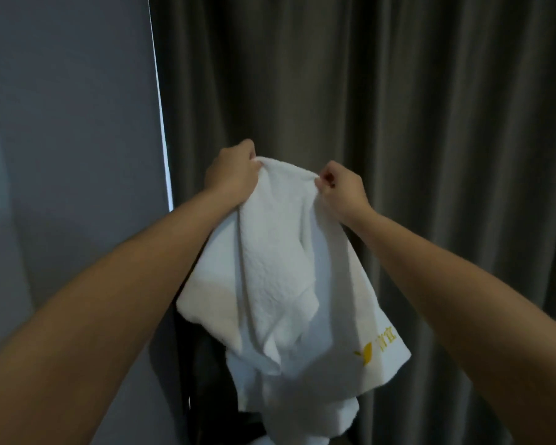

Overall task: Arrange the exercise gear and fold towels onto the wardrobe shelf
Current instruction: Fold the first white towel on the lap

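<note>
Two bare forearms (pixel 109 300) stretch forward. The left hand (pixel 235 173) clutches the white towel (pixel 280 284) at its top edge, and the right hand (pixel 344 191) pinches the same edge. The towel hangs rumpled in front of the grey curtain (pixel 430 123), thick and textured, with a yellow logo (pixel 376 348) on a lower corner.

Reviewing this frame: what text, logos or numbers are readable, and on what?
On the white terry towel, near its lower corner, a yellow mark: a leaf-like logo beside short characters, too blurred to read.
No other text shows on the brown pleated curtain or the grey wall.
</note>
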